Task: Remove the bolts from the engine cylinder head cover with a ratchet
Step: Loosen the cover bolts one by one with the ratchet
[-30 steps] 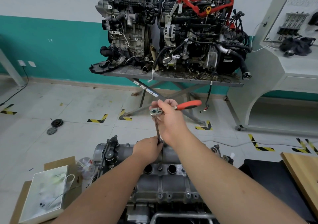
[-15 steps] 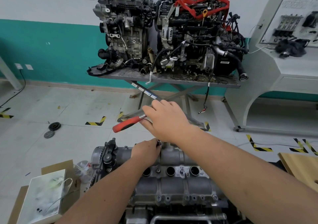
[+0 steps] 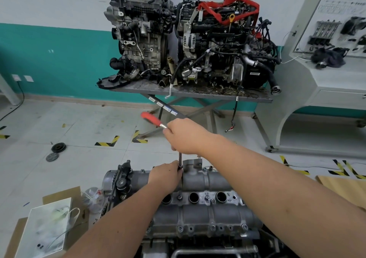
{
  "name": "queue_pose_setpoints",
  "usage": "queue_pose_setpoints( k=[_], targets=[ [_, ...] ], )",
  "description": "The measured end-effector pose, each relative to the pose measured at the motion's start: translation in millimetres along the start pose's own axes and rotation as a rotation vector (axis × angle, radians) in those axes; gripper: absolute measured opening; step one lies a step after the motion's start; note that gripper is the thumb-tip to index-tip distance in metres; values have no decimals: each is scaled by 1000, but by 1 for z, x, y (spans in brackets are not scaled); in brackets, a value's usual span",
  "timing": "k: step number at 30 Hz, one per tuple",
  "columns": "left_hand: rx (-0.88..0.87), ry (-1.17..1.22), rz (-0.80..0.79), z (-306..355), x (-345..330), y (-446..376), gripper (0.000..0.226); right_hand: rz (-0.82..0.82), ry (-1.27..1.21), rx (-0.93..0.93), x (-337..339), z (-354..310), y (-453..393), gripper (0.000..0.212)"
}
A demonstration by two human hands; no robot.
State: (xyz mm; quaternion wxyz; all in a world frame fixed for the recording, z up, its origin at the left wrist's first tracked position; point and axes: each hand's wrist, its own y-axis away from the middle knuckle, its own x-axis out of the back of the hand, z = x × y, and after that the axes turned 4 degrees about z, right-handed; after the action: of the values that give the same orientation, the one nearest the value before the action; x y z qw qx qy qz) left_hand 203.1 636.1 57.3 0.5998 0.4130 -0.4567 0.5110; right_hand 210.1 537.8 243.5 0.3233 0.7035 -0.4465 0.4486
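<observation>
we have the grey cast-aluminium cylinder head cover (image 3: 200, 212) at 6 o'clock, long axis running 9 to 3. our right hand (image 3: 186, 137) sits above its far edge, fingers curled round the head end of the red-handled chrome ratchet (image 3: 153, 119). handle long axis points from the hand toward 10 o'clock, red grip outermost. a thin chrome extension bar (image 3: 180, 159) drops straight down from under the right hand, axis vertical, to the far edge of the cover. our left hand (image 3: 165, 175) is directly below, at 6 o'clock from the right, fingers curled round the bar's lower end where the socket should be. bolt itself is hidden by those fingers; can't tell how far out it is. left hand is nearer the bolt, right is nearer the handle. next swing turns on the handle pivoting about that vertical bar. more bolts (image 3: 213, 227) still sit in the near flange.
</observation>
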Motion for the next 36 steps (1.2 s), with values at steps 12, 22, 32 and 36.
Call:
queue_pose_setpoints(
  k=[12,22,32,36],
  targets=[
    [19,29,-2,2,3,2,24,526,-1529,-301,-62,5,0,15],
    [11,37,6,2,3,-1,33,554,-932,18,-69,24,7,37],
    [1,-27,11,3,3,-1,31,819,-327,496,-70,63,-6,49],
    [-4,-31,16,2,1,-1,30,731,-88,692,-54,75,-1,39]
  ],
)
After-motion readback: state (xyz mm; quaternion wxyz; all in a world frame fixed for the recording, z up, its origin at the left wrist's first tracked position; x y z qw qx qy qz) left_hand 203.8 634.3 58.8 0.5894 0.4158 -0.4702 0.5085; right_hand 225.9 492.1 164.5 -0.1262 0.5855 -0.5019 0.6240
